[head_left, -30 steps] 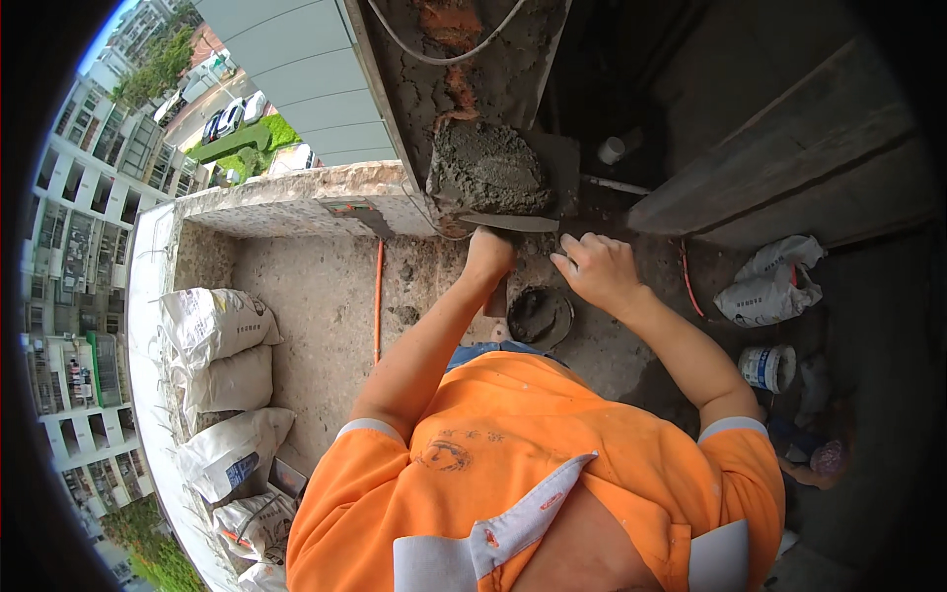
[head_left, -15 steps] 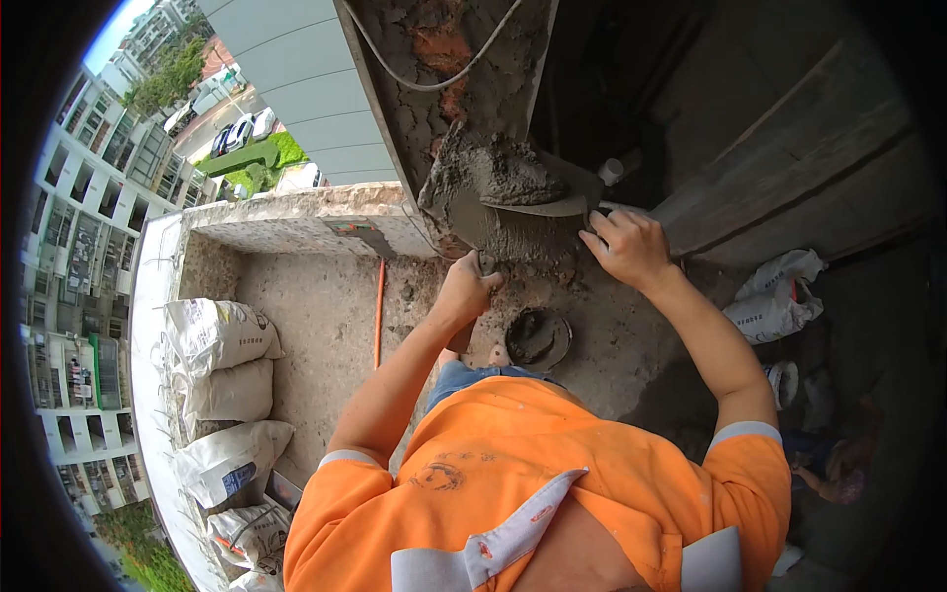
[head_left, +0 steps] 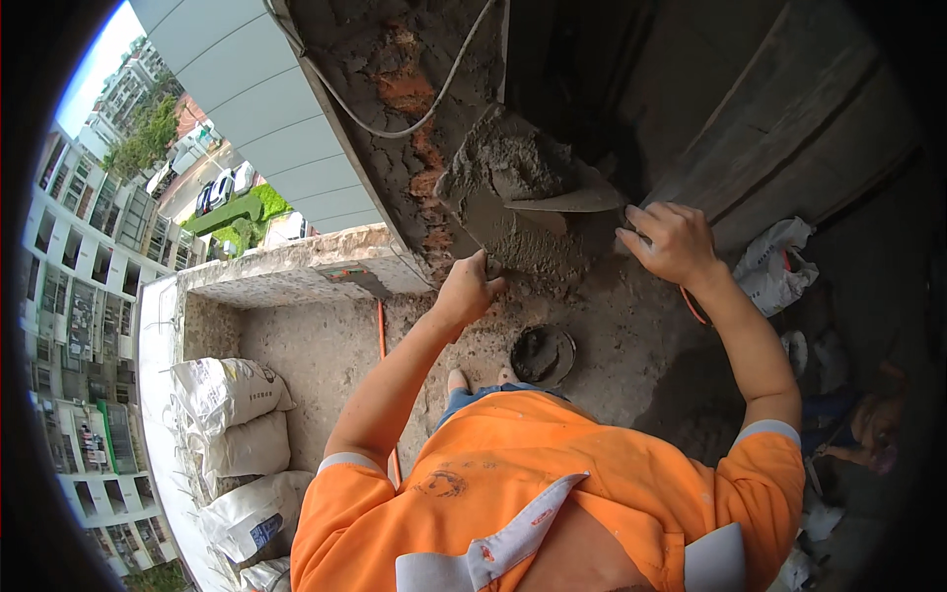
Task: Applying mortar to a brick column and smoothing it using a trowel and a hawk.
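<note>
My right hand (head_left: 676, 242) is closed round the near end of the trowel (head_left: 582, 199), its handle lost under my fingers. The blade lies to the left of that hand, long axis running crosswise, its far end beyond my left hand (head_left: 468, 294) and a little to the right of it. The right hand is the nearer one to the blade; the left is nearer to the mortar board (head_left: 483, 219), closed at its near edge, though I can't make out whether I have a handle or the edge itself.

The board spreads beyond the left hand and to its right, tilted and smeared with grey paste. On it sits a heap of mortar (head_left: 518, 163), wet, lumpy and coarse on top, against the thin smooth steel of the blade.

Farther out, beyond the left hand, stands a pillar face with rough grey render and a ragged patch of orange brick (head_left: 402, 89); a pale cable (head_left: 387, 134) loops across it. Nearer my body, between the two hands, a round dark bucket (head_left: 569, 345) rests on the gritty floor (head_left: 321, 340). Bulging white sacks (head_left: 232, 395) slump well to the left of my left hand.
</note>
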### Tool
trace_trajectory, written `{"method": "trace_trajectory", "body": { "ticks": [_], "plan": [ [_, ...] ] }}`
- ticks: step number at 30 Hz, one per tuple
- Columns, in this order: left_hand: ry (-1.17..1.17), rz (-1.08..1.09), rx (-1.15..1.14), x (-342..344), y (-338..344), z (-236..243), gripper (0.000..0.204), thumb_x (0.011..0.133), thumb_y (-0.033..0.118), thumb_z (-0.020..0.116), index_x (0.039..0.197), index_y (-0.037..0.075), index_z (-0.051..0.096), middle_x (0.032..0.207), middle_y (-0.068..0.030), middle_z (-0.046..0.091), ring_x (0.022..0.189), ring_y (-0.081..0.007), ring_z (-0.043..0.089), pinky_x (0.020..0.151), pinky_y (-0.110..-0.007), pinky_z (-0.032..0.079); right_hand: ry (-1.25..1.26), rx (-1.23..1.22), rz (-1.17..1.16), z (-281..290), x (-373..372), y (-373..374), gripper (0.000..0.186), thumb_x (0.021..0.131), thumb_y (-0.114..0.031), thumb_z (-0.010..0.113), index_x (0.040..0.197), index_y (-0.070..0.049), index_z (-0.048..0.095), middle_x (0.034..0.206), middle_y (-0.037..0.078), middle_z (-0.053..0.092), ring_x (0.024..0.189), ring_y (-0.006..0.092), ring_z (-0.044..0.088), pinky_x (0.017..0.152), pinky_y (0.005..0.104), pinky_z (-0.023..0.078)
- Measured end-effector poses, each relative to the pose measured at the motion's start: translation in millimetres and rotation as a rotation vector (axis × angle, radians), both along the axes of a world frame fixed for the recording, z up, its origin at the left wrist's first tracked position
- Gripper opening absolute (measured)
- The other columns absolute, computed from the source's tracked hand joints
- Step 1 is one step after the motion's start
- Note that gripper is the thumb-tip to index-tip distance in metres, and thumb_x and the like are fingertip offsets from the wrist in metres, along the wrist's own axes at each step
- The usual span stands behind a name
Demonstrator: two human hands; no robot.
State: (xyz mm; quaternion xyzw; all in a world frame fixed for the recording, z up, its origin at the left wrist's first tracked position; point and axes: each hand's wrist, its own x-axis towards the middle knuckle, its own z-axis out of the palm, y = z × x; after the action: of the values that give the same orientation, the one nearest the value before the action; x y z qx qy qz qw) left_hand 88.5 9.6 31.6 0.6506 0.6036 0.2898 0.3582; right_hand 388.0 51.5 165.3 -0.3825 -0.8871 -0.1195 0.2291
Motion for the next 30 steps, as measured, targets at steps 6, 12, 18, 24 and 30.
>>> {"method": "trace_trajectory", "body": {
  "ticks": [6, 12, 18, 24, 30],
  "plan": [
    [0.328, -0.148, 0.327, 0.3, -1.2, 11.6, 0.02, 0.082, 0.014, 0.062, 0.096, 0.004, 0.053, 0.073, -0.0236, 0.062, 0.07, -0.0439, 0.061, 0.061, -0.054, 0.048, -0.013, 0.346, 0.116, 13.7, 0.4, 8.0, 0.026, 0.074, -0.022, 0.075, 0.092, -0.004, 0.068, 0.077, 0.005, 0.06, 0.065, 0.0227, 0.061, 0.058, 0.0332, 0.05],
    [-0.1, -0.083, -0.044, 24.7, -28.8, -33.6, 0.031, 0.077, 0.017, 0.068, 0.094, -0.006, 0.056, 0.087, -0.0278, 0.063, 0.088, -0.0423, 0.063, 0.078, -0.046, 0.05, 0.129, 0.586, 0.09, 41.6, -42.7, 26.4, 0.023, 0.081, -0.026, 0.07, 0.091, -0.005, 0.068, 0.08, 0.006, 0.061, 0.064, 0.0242, 0.06, 0.058, 0.0344, 0.05],
    [-0.611, 0.216, -0.226, -14.6, -0.8, -52.4, 0.028, 0.079, 0.013, 0.069, 0.091, -0.004, 0.05, 0.067, -0.0109, 0.055, 0.045, -0.0206, 0.057, 0.041, -0.033, 0.045, 0.108, 0.624, 0.096, 87.4, -93.7, 37.5, 0.024, 0.077, -0.024, 0.074, 0.093, -0.007, 0.069, 0.073, 0.003, 0.058, 0.061, 0.0207, 0.059, 0.056, 0.0326, 0.049],
    [-0.619, 0.337, -0.183, -58.9, 25.8, -7.2, 0.022, 0.079, 0.009, 0.065, 0.082, 0.004, 0.044, 0.06, -0.0042, 0.05, 0.042, -0.0149, 0.047, 0.04, -0.03, 0.041, -0.134, 0.46, 0.075, 142.3, -143.8, 48.6, 0.022, 0.077, -0.029, 0.073, 0.09, -0.011, 0.07, 0.067, 0.005, 0.058, 0.06, 0.0213, 0.06, 0.053, 0.0337, 0.05],
    [-0.596, 0.365, -0.135, -61.2, 56.4, -14.3, 0.03, 0.078, 0.012, 0.067, 0.095, -0.008, 0.052, 0.064, -0.0127, 0.058, 0.044, -0.0212, 0.058, 0.04, -0.034, 0.045, -0.698, -0.19, -0.31, 225.6, -277.5, 158.2, 0.027, 0.076, -0.03, 0.065, 0.076, -0.004, 0.069, 0.074, 0.01, 0.068, 0.067, 0.0273, 0.066, 0.065, 0.0404, 0.052]
  ]
}}
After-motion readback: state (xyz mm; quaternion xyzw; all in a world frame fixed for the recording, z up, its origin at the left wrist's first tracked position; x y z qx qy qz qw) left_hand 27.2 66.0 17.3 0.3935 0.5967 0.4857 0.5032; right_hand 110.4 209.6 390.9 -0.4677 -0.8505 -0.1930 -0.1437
